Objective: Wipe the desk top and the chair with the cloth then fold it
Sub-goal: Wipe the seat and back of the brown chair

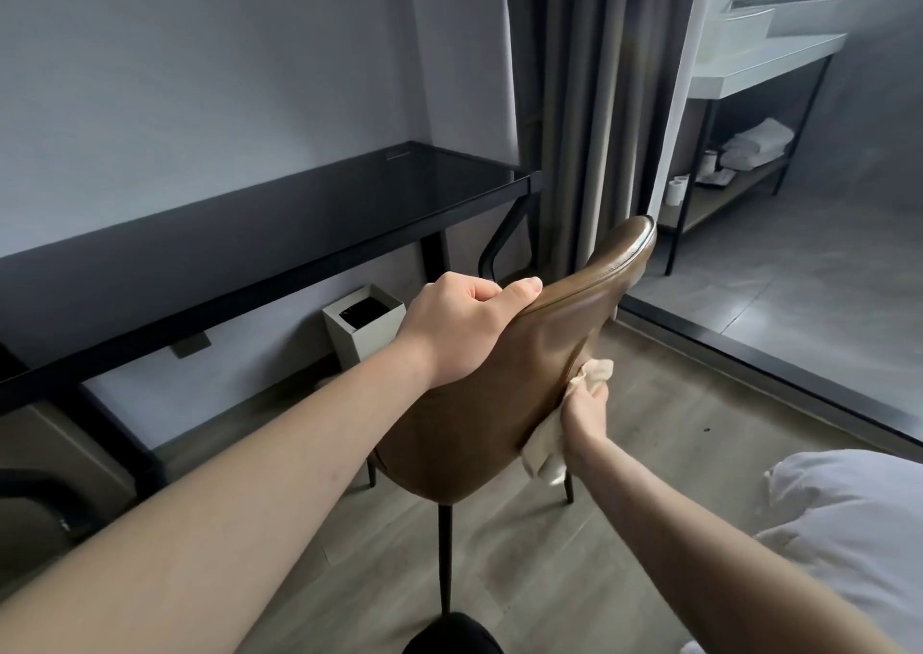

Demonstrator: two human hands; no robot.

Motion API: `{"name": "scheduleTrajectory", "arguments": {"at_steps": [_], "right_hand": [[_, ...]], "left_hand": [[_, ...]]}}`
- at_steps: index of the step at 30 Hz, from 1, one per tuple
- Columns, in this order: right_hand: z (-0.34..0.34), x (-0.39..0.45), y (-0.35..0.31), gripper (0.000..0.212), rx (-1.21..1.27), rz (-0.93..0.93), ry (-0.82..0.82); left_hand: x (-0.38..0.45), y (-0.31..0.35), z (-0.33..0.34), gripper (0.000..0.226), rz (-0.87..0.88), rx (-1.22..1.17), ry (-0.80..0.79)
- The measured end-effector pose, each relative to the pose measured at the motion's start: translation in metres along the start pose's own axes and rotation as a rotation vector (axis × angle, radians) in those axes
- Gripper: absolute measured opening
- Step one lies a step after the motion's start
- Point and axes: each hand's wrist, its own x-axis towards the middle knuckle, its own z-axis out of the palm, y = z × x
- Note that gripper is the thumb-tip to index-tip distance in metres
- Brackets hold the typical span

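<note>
Chair: a brown leather chair (474,404) is seen from behind on the wood floor (674,429), just in front of the desk, its dark thin legs visible below the seat.
Left hand: the left hand (459,329) is clamped over the top edge of the chair back — fingers curled down the far side, thumb laid along the rim.
Right hand: the right hand (584,416) is pressed to the right edge of the chair back, its fingers closed narrowly on the cloth.
Cloth: a pale beige cloth (549,446) is bunched in that hand, one end poking out above the fingers, the other hanging below the wrist against the leather.
Desk: a black glass-topped desk (249,234) is set along the grey wall.
Bin: a small grey bin (359,324) is placed under the desk's right end, near the wall.
Background: grey curtains (599,104) are hung beyond the desk's right corner — white bedding (849,528) is seen at lower right.
</note>
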Motion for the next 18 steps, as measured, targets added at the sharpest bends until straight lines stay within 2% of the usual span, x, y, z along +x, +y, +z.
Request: {"name": "scheduleTrajectory", "arguments": {"at_steps": [3,6,10,16,18], "right_hand": [[0.001,-0.038,0.018,0.052,0.009,0.096,-0.007],[0.0,-0.063,0.026,0.057,0.038,0.106,0.029],[-0.004,-0.067,0.011,0.065,0.062,0.058,0.108],[-0.007,-0.029,-0.039,0.049,0.076,-0.113,0.11],[-0.007,-0.009,-0.051,0.052,0.034,-0.158,0.093]], "left_hand": [[-0.002,0.004,-0.001,0.072,-0.017,0.018,0.009],[-0.005,0.009,-0.002,0.071,-0.037,0.022,0.017],[-0.008,0.012,-0.001,0.071,-0.053,0.004,0.009],[-0.009,0.012,-0.002,0.072,-0.047,0.009,0.005],[-0.007,0.01,-0.002,0.071,-0.036,0.009,0.001]]}}
